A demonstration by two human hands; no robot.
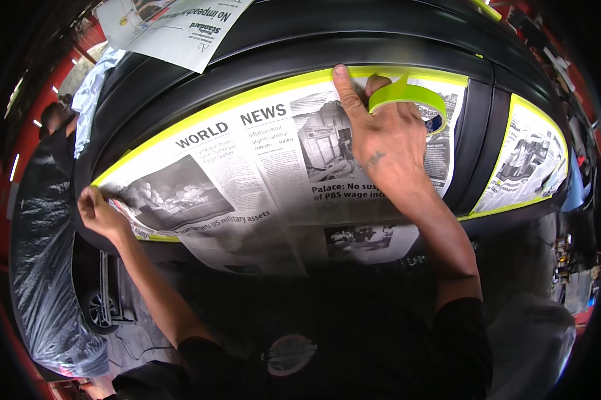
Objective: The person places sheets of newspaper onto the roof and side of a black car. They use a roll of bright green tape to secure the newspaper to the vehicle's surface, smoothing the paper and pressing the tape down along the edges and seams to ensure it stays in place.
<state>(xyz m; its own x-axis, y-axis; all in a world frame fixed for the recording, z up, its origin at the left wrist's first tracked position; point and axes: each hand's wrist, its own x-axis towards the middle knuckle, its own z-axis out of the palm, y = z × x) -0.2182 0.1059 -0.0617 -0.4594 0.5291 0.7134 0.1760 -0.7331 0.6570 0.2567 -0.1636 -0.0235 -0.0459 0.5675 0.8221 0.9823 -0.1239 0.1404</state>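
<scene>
A large newspaper sheet [267, 180] covers a side window of a black car, its lower part hanging loose below the window. Along its upper edge runs a strip of yellow-green masking tape [300, 81]. My left hand [100, 212] is closed, pinching the sheet at its left corner, near the tape's end. At the upper right, my right hand [390, 147] has its fingers around a roll of masking tape [410, 95]; one outstretched finger presses on the taped edge. A short tape end sticks up from the roll. The palm side of my right hand is hidden.
A smaller window on the right carries taped newspaper [524, 160]. Another newspaper sheet [180, 30] lies on the car [300, 43] at the upper left. Dark plastic sheeting [44, 260] hangs at the left, near a wheel [100, 310]. A person [57, 127] stands far left.
</scene>
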